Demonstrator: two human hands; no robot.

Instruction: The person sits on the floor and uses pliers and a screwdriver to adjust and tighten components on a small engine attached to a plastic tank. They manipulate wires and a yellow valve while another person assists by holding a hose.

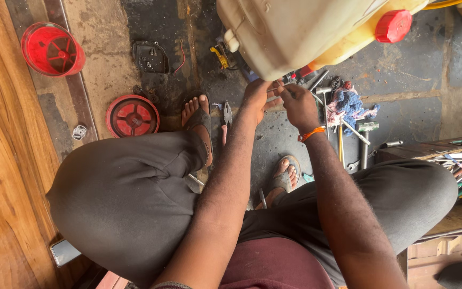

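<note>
I sit with knees apart over a dirty floor. My left hand point(256, 99) and my right hand point(297, 104) meet just under a large cream plastic tank point(295, 32) with a red cap point(393, 25). Both hands pinch a thin metal rod or wire point(280, 94) between the fingertips. An orange band point(310, 134) circles my right wrist. What the rod joins to under the tank is hidden.
Two red round plastic covers point(132, 115) point(52, 49) lie at the left, beside a black metal plate point(150, 57). Pliers point(226, 119), hammers, wrenches and a rag point(348, 104) are scattered near my feet. A tool box point(455, 160) sits at the right.
</note>
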